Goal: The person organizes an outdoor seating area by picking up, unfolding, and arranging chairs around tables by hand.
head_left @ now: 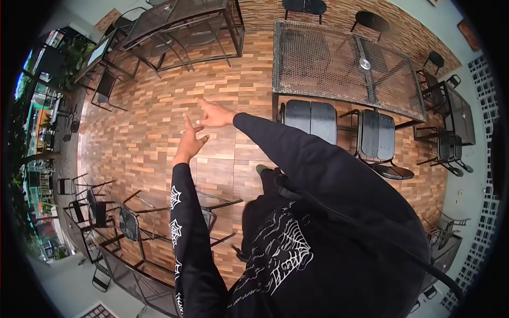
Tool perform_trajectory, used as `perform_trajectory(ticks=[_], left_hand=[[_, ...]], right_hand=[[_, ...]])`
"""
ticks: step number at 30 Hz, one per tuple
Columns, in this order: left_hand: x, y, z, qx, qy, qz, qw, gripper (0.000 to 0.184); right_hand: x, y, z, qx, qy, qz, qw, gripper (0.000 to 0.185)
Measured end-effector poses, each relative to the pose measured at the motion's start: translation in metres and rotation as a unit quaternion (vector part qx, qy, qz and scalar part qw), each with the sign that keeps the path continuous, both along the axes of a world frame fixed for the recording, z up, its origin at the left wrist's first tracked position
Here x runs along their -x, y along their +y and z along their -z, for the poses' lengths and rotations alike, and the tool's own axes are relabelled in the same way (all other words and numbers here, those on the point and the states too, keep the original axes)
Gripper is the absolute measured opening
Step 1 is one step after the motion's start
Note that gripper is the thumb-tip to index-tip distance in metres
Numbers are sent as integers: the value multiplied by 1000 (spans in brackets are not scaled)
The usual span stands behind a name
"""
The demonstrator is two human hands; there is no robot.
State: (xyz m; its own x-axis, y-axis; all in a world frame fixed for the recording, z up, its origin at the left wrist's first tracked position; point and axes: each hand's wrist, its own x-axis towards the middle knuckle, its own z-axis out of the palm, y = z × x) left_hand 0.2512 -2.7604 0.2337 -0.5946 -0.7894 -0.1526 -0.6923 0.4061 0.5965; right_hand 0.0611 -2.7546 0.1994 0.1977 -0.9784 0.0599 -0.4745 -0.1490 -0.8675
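Note:
My left hand (191, 142) is held out over the tiled floor, its index finger stretched out and thumb apart. Just beyond it, my right hand (216, 114) reaches in from the right with its index finger extended and the other fingers partly bent. The fingertips of both hands come close together in the view; whether they touch, I cannot tell. Neither hand holds anything. Black sleeves cover both arms, and the left sleeve (183, 228) carries white spider-web prints. Below the hands lies the wood-patterned floor (212, 153).
A mesh-topped metal table (318, 63) stands at upper right, with black chairs (310, 117) along its near side. Another dark table (175, 16) is at upper left. Several metal chairs (129, 222) and a table frame (132, 275) stand at lower left. A green shoe tip (261, 168) shows.

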Motion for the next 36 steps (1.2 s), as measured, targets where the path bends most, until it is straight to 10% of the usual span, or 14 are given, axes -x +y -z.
perform_trajectory(ticks=[6, 10, 17, 28, 36], left_hand=[[-25, -115, 36, -282, 290, -164, 900, 48], [-41, -182, 88, -335, 472, -165, 799, 54], [-131, -275, 167, -474, 365, -136, 790, 45], [-214, -476, 72, -368, 227, -3, 902, 57], [-285, -619, 116, -306, 185, 52, 932, 47]], right_hand=[[-59, -98, -6, -88, -310, 103, 941, 57], [-127, -134, 10, 29, -252, 215, 943, 54], [-229, -193, 40, -95, -261, 260, 925, 54], [-307, -409, 22, -44, -210, 352, 911, 58], [-349, -532, 54, -140, -280, 341, 886, 48]])
